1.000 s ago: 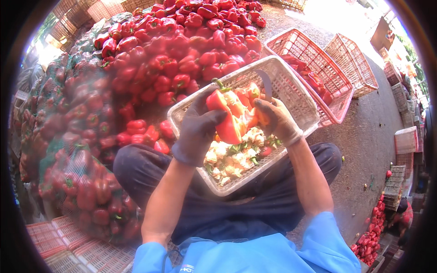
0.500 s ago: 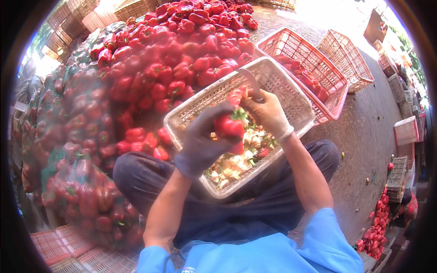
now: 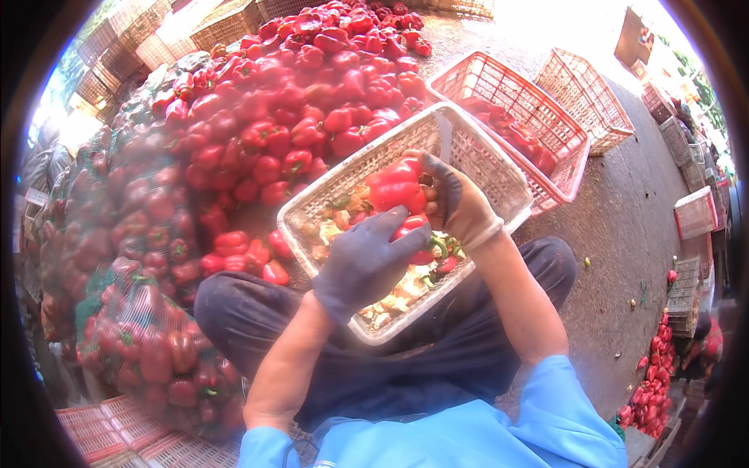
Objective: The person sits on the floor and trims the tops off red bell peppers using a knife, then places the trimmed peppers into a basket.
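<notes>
In front of me, both gloved hands meet over a whitish plastic crate [image 3: 292, 226] tilted across my lap. My left hand [image 3: 368, 261], in a dark grey glove, is closed on red bell pepper [image 3: 409, 226] pieces. My right hand [image 3: 460, 204], its glove pale at the wrist and dark on the fingers, curls against the right side of a larger red bell pepper [image 3: 395, 187]. A pale knife blade [image 3: 445, 134] rises from this hand toward the crate's far rim; its handle is hidden. Beneath the hands lie pale pepper cores [image 3: 394, 303] with green stems.
A heap of red bell peppers [image 3: 304, 132] spreads beyond the crate. Green mesh sacks of peppers [image 3: 156, 343] stand at left. A red-and-white crate [image 3: 573, 164] holding red pepper pieces sits at right, with another crate [image 3: 597, 101] behind. More crates line the far right.
My right hand has turned over and moved against the pepper, and the knife blade now points upward. My left hand has lowered slightly and turned its back upward.
</notes>
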Available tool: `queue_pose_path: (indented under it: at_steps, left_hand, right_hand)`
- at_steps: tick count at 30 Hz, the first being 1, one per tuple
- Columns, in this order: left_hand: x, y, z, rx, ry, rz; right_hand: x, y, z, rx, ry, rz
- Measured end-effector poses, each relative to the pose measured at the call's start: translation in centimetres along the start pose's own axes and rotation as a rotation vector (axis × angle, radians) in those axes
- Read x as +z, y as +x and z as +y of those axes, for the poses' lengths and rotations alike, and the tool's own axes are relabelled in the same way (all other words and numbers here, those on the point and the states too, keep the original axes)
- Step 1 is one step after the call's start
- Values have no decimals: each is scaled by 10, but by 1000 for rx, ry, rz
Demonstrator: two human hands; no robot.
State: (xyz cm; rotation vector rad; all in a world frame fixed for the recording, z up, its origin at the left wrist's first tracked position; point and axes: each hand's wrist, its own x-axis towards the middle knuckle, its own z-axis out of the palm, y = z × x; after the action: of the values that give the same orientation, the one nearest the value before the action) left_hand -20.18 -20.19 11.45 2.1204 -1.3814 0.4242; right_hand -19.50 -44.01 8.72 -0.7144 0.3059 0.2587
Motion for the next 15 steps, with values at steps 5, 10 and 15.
queue_pose_path:
  at_steps: [5,10,15]
  left_hand:
    - [-1,-4,-2,-62,-120,63]
    - [-1,-6,-11,-184,-508,261]
    - [-5,-9,-10,-682,-1225,413]
  right_hand:
    - [-6,7,9,8,156,-64]
    - [-14,12,5,-16,173,-221]
    - [-23,-3,-9,-114,-536,140]
